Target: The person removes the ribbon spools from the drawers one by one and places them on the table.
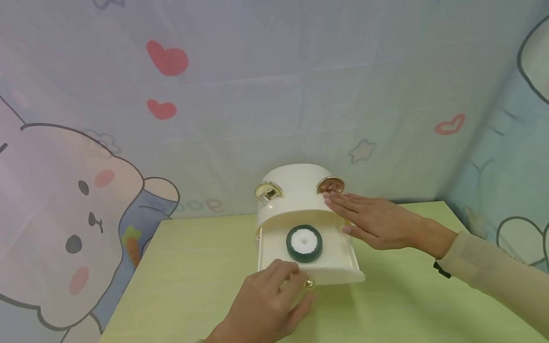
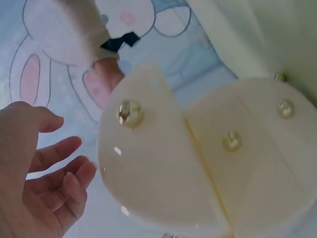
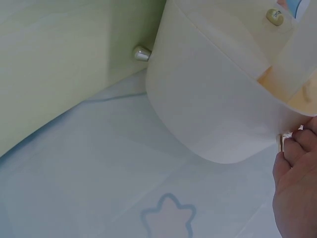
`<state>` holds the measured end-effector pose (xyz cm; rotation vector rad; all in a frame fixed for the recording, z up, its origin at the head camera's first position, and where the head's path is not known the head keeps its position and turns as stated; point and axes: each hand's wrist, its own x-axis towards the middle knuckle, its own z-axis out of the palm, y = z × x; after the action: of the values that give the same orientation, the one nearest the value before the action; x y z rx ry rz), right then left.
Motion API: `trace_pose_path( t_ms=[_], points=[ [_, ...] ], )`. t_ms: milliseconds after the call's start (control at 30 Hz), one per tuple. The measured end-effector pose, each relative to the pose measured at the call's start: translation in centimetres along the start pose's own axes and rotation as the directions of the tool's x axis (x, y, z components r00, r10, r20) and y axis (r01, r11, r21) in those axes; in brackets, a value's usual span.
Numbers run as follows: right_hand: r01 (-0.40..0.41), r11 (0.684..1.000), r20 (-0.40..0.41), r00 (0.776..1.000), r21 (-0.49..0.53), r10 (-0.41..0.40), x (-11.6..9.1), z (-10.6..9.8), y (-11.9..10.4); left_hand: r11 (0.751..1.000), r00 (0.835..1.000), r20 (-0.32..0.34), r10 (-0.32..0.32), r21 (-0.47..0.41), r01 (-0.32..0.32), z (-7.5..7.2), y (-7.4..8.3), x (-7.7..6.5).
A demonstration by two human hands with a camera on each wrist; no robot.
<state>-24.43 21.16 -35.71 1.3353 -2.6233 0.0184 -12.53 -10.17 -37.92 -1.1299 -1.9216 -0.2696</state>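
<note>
A cream storage box (image 1: 296,183) with rounded sides stands on the table, its top drawer (image 1: 336,255) pulled out. In that drawer lies a roll of dark green ribbon (image 1: 304,243) on a white spool. My left hand (image 1: 268,302) is in front of the drawer, fingers loosely bent. The left wrist view shows it apart from the drawer's gold knob (image 2: 130,113), holding nothing. My right hand (image 1: 377,221) rests with fairly straight fingers on the box's upper right side, by a round gold-rimmed ornament (image 1: 330,185). In the right wrist view its fingertips are partly hidden.
Another gold-rimmed ornament (image 1: 269,191) sits at the box's upper left. Lower gold knobs (image 2: 232,141) show on the box's front, and short gold feet (image 3: 142,53) carry it. Behind the pale green table (image 1: 193,267) hangs a printed cloth (image 1: 240,95) with hearts and cartoon animals.
</note>
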Motion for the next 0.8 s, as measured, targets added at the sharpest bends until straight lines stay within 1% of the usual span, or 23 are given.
trace_pose_path(
  t_ms=[100, 267, 400, 533, 600, 667, 733, 800],
  points=[
    [0.005, 1.000, -0.002, 1.000, 0.002, -0.005, 0.0, 0.1, 0.0, 1.000, 1.000, 0.017, -0.015, -0.026, 0.016, -0.7, -0.8, 0.4],
    [0.006, 1.000, -0.003, 1.000, -0.002, -0.006, 0.0, 0.2, 0.1, 1.000, 0.998, 0.067, 0.010, -0.031, -0.007, -1.5, -2.2, 1.1],
    [0.006, 1.000, -0.002, 1.000, -0.003, -0.006, 0.0, 0.2, 0.1, 0.998, 0.994, 0.112, 0.013, -0.062, -0.006, -1.7, -3.4, 1.6],
    [0.001, 1.000, 0.003, 1.000, 0.001, -0.001, 0.0, 0.1, 0.1, 0.995, 0.984, 0.176, -0.003, -0.096, 0.020, -1.7, -4.6, 2.3],
    [-0.003, 1.000, 0.001, 1.000, 0.006, 0.003, 0.0, 0.0, 0.1, 0.992, 0.976, 0.219, -0.009, -0.123, 0.036, -1.8, -5.2, 2.7],
    [0.000, 1.000, -0.003, 1.000, 0.015, 0.000, 0.1, 0.0, 0.2, 0.988, 0.963, 0.271, -0.012, -0.147, 0.053, -1.9, -5.7, 3.1],
    [0.002, 1.000, -0.003, 1.000, 0.026, -0.002, 0.1, 0.1, 0.2, 0.984, 0.946, 0.324, -0.014, -0.165, 0.071, -2.0, -6.2, 3.5],
    [0.004, 0.999, 0.000, 1.000, 0.037, -0.004, 0.1, 0.1, 0.1, 0.981, 0.926, 0.378, -0.015, -0.172, 0.086, -2.0, -6.5, 3.9]
  ],
)
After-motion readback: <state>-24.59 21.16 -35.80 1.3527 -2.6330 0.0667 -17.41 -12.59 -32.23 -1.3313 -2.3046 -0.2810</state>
